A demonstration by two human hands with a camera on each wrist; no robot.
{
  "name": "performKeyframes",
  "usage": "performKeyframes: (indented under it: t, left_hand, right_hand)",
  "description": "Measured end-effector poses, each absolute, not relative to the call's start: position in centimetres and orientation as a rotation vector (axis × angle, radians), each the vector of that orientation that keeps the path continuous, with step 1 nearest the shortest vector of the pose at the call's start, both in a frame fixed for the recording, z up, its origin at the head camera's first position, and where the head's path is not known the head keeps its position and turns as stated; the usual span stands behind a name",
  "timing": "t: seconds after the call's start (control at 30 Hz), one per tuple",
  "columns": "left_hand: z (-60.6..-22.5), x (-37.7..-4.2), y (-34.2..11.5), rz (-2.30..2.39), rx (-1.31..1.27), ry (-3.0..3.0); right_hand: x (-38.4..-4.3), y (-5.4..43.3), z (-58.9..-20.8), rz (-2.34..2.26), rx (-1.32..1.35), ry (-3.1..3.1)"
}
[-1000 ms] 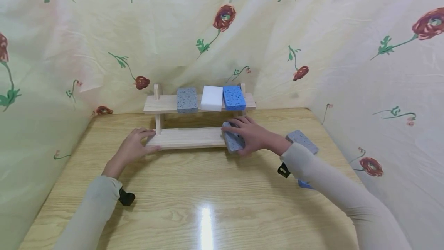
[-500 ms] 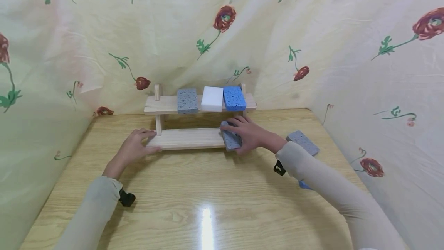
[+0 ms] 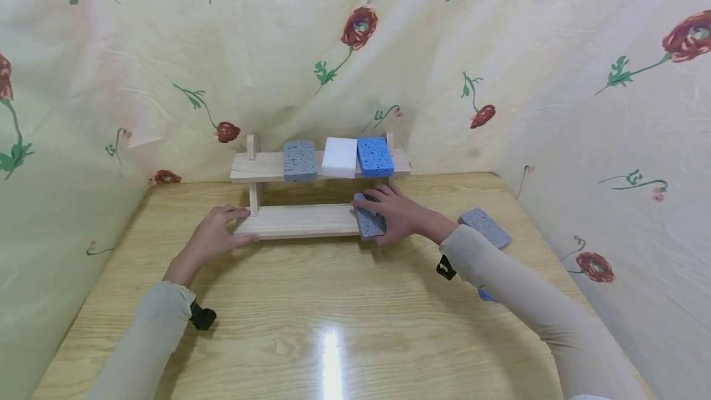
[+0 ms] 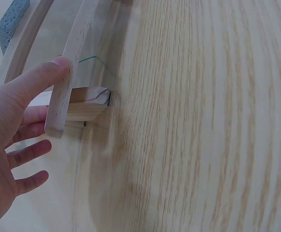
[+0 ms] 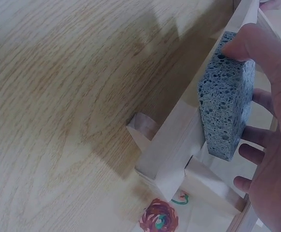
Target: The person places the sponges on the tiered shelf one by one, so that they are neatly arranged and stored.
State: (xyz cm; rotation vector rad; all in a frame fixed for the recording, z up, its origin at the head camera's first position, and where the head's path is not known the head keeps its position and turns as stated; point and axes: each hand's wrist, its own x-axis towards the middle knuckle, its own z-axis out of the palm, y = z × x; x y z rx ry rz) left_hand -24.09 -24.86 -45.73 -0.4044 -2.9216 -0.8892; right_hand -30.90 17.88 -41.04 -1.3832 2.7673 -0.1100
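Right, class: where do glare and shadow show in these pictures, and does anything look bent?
Head view: a white glare streak on the table, low centre, and soft shadow beside the right sleeve; left wrist: one shelf board looks bowed, probably lens distortion; right wrist: dark shadow on the table along the shelf, the sponge fairly crisp.

Screened off, hard to call home or workshop: flowered cloth left, right and far round a wood-grain surface.
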Motion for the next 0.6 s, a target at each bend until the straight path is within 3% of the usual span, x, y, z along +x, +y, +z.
performKeyframes:
  t: [0.6]
  left_hand:
    - [-46.08, -24.43, -25.02, -0.871, -0.399, -2.919]
  right_hand:
    - [-30.97, 18.05, -41.30, -0.114, -1.347, 2.736]
